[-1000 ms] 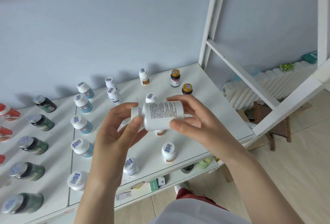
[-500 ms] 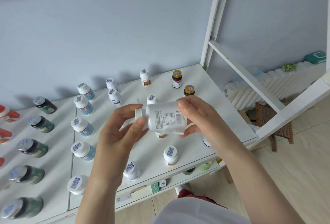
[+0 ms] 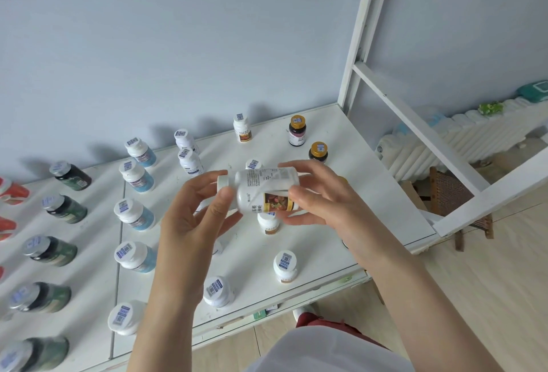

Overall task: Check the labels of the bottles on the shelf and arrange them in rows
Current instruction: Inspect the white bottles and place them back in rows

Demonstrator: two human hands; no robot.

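Head view showed a white bottle [image 3: 264, 185] held sideways above the shelf [image 3: 376, 193]: the left hand [image 3: 189, 223] pinched its cap end, fingers of the right hand [image 3: 323, 196] curled round its base. Other bottles [image 3: 284, 266] stood below.

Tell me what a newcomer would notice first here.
First, the white plastic bottle with a printed label, held sideways above the white shelf at centre: the left hand pinches its cap end, the right hand grips its base. Next, the column of dark green bottles at left, and two gold-capped dark bottles at the back right.
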